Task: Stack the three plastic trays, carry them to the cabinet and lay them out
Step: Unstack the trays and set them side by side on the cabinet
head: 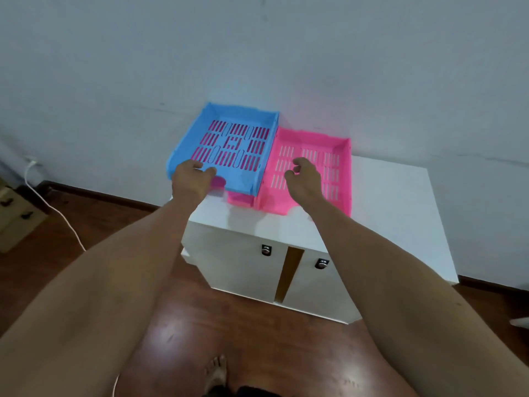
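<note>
- Nearest the cam: a bare foot (216,373) on the wood floor (257,339), w/ both forearms reaching fwd over it.
- Blue tray (229,144) sits on top of a pink tray (240,199); pink shows through the blue slots and pokes out under the front edge. The pair is on the left-back part of the cabinet (386,202) top, tilted a bit, left edge overhanging.
- Second pink tray (312,170) lies flat just right of the blue one, sides touching or nearly so; can't tell which.
- Left hand (191,179) clamps the blue tray's front-left corner, thumb on top of the rim, fingers curled under.
- Right hand (302,177) hovers over the second pink tray w/ fingers loosely curled, gripping nothing; contact w/ the tray can't be told.
- Progress, my read: stacking and carrying look done, laying out is partway. One tray is down alone, two are nested.
- Left to do, prob: lift the blue tray off, find it a spot. Free top space is mostly to the right and front.
- Around: cabinet has two doors w/ locks (266,250), one slightly ajar; white wall (286,53) behind, a white cable (51,207) on the floor at left.
</note>
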`<state>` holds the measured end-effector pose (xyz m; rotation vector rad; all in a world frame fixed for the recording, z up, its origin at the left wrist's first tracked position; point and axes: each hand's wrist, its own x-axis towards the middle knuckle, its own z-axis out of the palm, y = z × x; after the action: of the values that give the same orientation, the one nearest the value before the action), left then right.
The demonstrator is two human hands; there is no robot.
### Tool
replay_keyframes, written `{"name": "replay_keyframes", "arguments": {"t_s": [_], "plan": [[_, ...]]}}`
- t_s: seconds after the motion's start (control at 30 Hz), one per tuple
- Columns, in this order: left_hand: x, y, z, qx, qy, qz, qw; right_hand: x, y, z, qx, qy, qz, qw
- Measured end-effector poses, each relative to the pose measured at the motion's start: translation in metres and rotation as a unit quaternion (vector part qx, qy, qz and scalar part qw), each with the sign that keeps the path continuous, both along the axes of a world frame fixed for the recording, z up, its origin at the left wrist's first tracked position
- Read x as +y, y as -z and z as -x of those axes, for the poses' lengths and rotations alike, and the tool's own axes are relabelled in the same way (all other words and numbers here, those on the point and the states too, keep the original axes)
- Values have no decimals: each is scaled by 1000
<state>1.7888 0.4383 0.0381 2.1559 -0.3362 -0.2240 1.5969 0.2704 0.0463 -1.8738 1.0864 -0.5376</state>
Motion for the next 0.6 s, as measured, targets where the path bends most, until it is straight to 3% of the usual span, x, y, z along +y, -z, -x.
{"name": "replay_keyframes", "arguments": {"t_s": [0.33, 0.6], "plan": [[12, 8, -109, -93, 70, -80, 990, 27, 12, -95, 36, 16, -55, 998], [8, 22, -141, -35, 125, -101, 986, 33, 24, -128, 72, 90, -66, 991]]}}
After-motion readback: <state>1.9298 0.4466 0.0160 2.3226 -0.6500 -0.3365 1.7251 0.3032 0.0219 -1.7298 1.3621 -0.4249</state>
